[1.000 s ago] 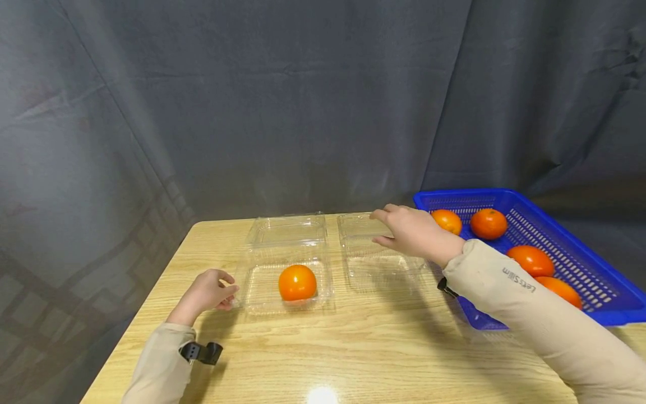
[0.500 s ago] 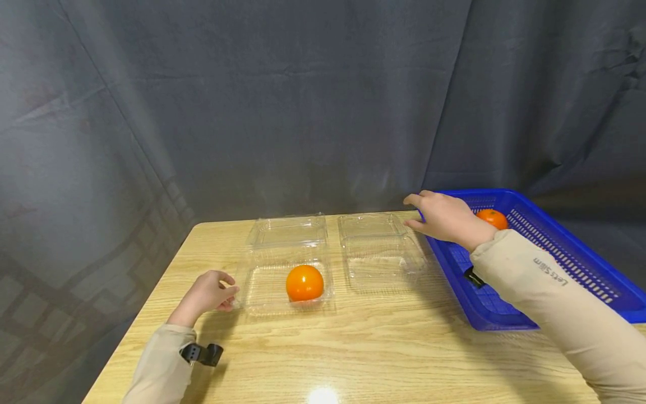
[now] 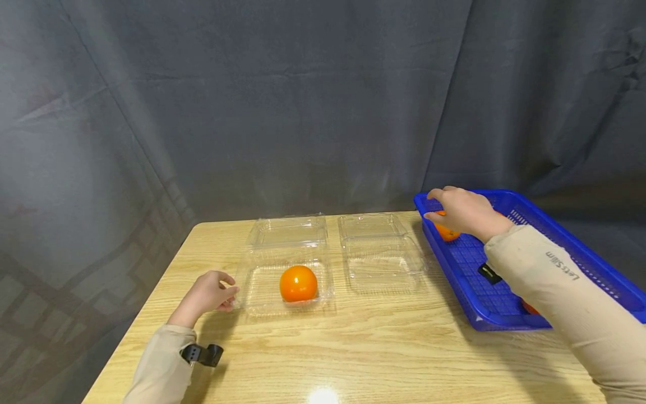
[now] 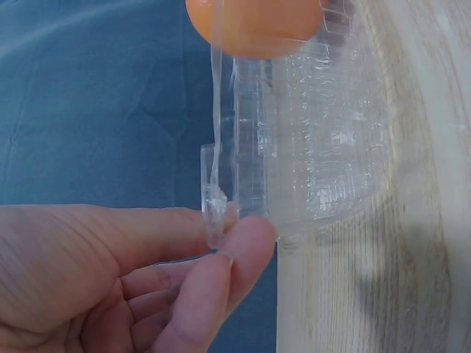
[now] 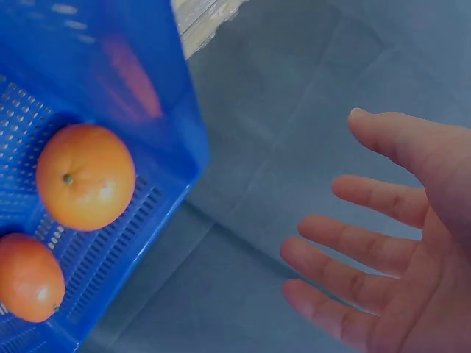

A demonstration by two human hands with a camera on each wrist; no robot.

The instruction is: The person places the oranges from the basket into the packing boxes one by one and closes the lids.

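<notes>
My left hand (image 3: pixel 208 293) pinches the left edge of a clear plastic box (image 3: pixel 259 283) in the head view; the left wrist view shows thumb and fingers (image 4: pixel 246 254) on its rim. One orange fruit (image 3: pixel 298 284) sits in the box's right part, and the box's lid (image 3: pixel 287 230) lies folded back behind. My right hand (image 3: pixel 466 212), empty with fingers spread in the right wrist view, is over the near-left corner region of the blue basket (image 3: pixel 466 292). An orange fruit (image 3: pixel 448 231) lies in the basket below the hand, partly hidden by it.
A second clear box (image 3: pixel 383 269) stands open between the first box and the basket. Other fruit (image 5: pixel 31 278) lies in the basket, partly hidden by my right sleeve in the head view. A dark curtain (image 3: pixel 303 112) hangs behind the table.
My right hand has moved right, from above the second box to over the basket. The fruit in the first box rolled right, then back left. My left hand has stayed on the box edge.
</notes>
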